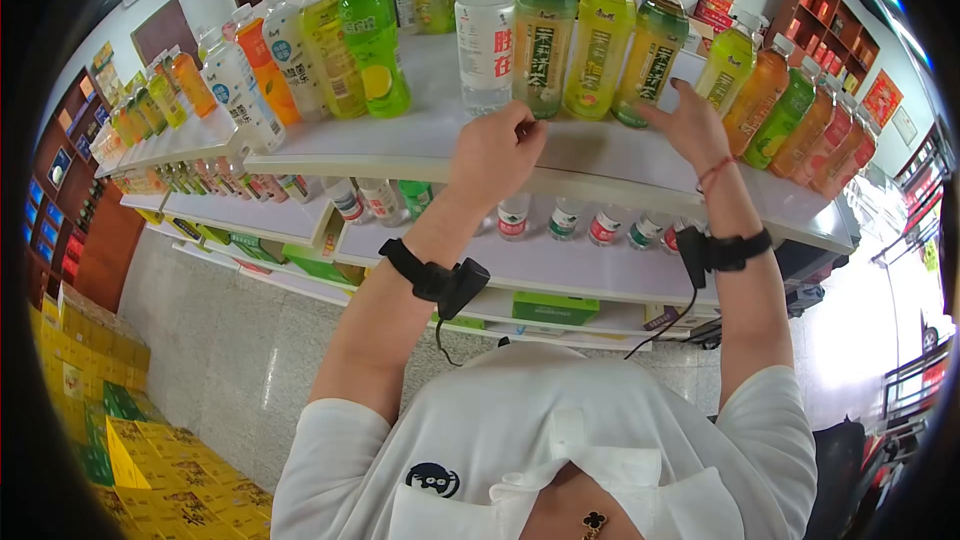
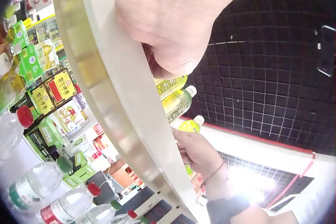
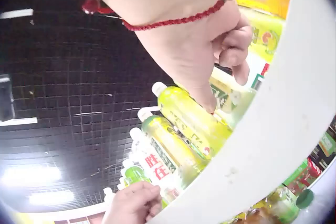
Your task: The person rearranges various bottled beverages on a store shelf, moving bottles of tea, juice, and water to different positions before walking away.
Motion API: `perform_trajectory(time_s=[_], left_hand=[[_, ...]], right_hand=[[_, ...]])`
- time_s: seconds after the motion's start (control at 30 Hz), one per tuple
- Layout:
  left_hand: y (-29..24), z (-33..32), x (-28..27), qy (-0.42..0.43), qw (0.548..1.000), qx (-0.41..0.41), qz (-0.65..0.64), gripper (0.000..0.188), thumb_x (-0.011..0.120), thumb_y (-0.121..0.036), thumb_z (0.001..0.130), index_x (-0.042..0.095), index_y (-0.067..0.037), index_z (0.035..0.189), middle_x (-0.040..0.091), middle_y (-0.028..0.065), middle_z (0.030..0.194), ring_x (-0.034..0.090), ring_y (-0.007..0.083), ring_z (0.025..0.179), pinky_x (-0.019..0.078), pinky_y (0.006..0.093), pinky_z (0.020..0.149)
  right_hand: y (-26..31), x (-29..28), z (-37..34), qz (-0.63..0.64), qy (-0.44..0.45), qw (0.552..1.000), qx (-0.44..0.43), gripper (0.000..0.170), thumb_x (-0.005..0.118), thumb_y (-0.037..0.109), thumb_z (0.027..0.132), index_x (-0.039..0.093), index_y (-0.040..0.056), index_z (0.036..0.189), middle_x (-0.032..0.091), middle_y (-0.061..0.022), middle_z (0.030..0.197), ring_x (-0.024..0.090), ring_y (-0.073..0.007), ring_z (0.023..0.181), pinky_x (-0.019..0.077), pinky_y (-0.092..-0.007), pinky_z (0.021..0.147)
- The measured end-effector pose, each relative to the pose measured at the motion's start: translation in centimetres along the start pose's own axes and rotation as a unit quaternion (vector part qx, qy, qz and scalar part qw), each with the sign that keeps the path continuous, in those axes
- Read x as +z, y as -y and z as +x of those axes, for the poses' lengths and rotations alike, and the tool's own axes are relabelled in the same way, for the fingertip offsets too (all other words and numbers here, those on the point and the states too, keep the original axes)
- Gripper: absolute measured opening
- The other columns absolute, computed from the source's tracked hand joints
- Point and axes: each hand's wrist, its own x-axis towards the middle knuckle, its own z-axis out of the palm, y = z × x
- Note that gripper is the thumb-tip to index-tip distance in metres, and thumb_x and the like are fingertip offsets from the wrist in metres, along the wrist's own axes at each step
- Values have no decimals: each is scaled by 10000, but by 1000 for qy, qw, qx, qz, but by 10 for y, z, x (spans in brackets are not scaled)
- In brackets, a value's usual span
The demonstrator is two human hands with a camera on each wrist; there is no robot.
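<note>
In the head view, my left hand [image 1: 500, 150] is at the shelf's front edge with fingers curled, holding nothing. It sits close to the foot of a green-labelled tea bottle [image 1: 545, 35] and a clear bottle [image 1: 486, 35] with red characters. A yellow tea bottle [image 1: 600, 40] stands beside them. My right hand [image 1: 690, 125] is at a dark-labelled tea bottle [image 1: 650, 55], thumb near its lower side and forefinger reaching behind on the right. The right wrist view shows the thumb spread from the other, bent fingers, with a flower-labelled bottle [image 3: 228, 95] behind the gap. All these bottles stand upright.
The white shelf [image 1: 400, 145] curves along the front. Green bottles [image 1: 375, 40] stand left of my hands; orange and pink ones [image 1: 760, 95] stand right. Small water bottles [image 1: 513, 217] line the tier below. Yellow cartons [image 1: 170, 470] are stacked on the floor at left.
</note>
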Motion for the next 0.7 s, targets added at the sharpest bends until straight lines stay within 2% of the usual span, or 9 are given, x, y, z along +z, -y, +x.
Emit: perform_trajectory(time_s=[0.17, 0.43, 0.7], left_hand=[[2, 1, 0, -8, 1000, 10, -6, 193, 645, -196, 843, 583, -15, 818, 613, 134, 637, 602, 285, 569, 456, 365, 539], [0, 0, -3, -11, 1000, 0, -4, 201, 635, -221, 849, 584, -29, 818, 612, 142, 645, 596, 311, 582, 456, 384, 548], [-1, 0, -5, -6, 1000, -13, -4, 202, 632, -231, 849, 588, -35, 826, 626, 156, 686, 612, 337, 641, 465, 403, 576]], right_hand=[[0, 22, 18, 45, 45, 997, 51, 715, 712, 525, 719, 591, -99, 1044, 647, -294, 965, 643, -394, 941, 509, -428, 814], [-5, 3, 14, 23, 67, 995, 71, 623, 702, 513, 708, 655, -61, 946, 669, -256, 922, 661, -365, 900, 517, -414, 792], [-14, 8, 12, 10, 38, 995, 92, 629, 705, 524, 698, 662, -47, 958, 674, -244, 918, 665, -356, 891, 520, -417, 779]])
